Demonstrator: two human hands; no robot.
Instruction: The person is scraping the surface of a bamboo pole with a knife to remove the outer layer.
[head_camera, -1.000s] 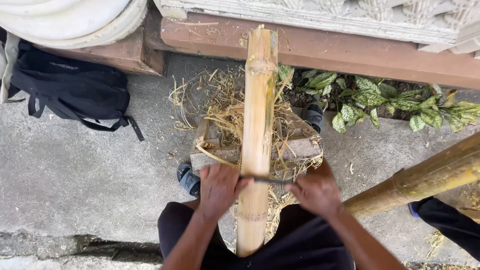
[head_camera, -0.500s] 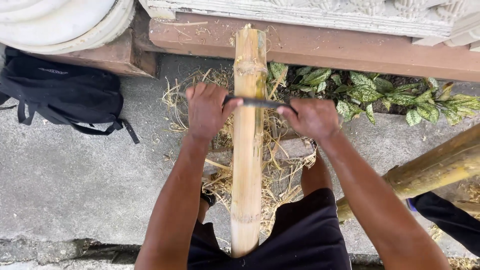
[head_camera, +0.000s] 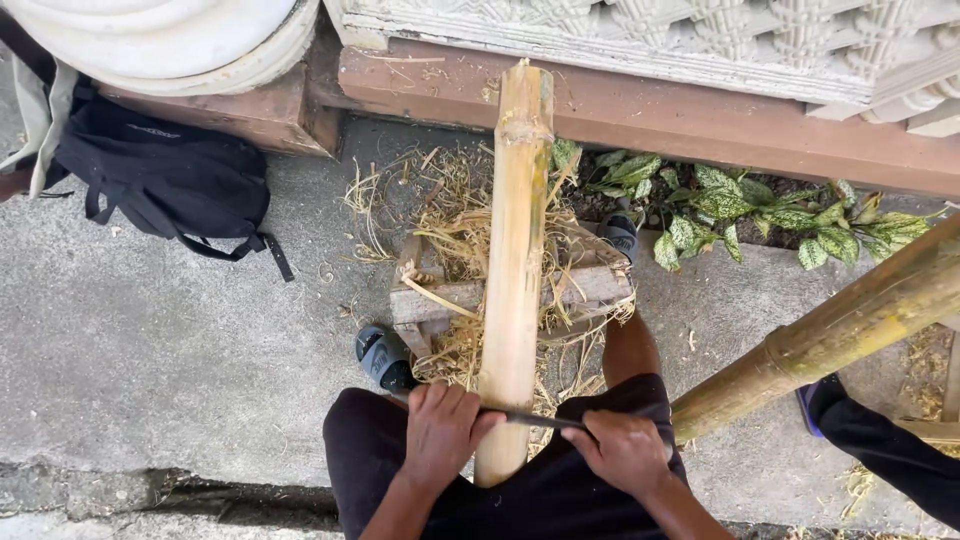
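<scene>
Because the bamboo pole (head_camera: 515, 260) leans from lap toward 12 o'clock, left hand (head_camera: 440, 436) and right hand (head_camera: 622, 452) each clamp the dark blade (head_camera: 535, 419) crosswise, scraping evenly.

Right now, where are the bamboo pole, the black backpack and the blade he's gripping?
bamboo pole (head_camera: 515, 250): head view, middle of the pale stem.
black backpack (head_camera: 165, 180): head view, centre of its body.
blade (head_camera: 530, 419): head view, dark strip between both hands.

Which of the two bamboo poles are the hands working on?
The pale upright pole in the middle: both hands pull a dark blade across it. The greener pole slants at the right, untouched.
</scene>
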